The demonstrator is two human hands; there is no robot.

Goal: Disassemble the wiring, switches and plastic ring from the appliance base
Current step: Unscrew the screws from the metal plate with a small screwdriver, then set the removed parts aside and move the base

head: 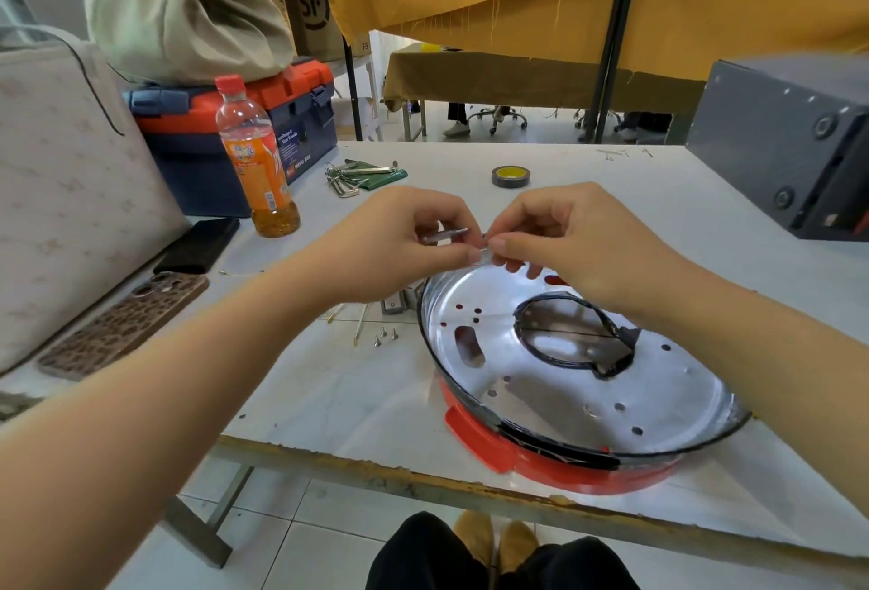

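Note:
The appliance base (pixel 555 401) is a round shiny metal pan with holes in a red plastic shell, lying near the table's front edge. A black ring (pixel 571 302) lines its centre opening. My left hand (pixel 404 241) pinches a small metal rod-like part (pixel 444 236) above the base's far rim. My right hand (pixel 569 241) pinches a small clear or silvery piece (pixel 484 255) right beside the left fingertips. A small grey switch part (pixel 394 305) and thin wires (pixel 359 328) lie on the table left of the base, with a few loose screws (pixel 385 336).
An orange drink bottle (pixel 258 157), a blue-and-red toolbox (pixel 235 133), two phones (pixel 122 326), hex keys (pixel 357 175) and a tape roll (pixel 509 176) sit on the white table (pixel 329 392). A grey box (pixel 790 138) stands at the right.

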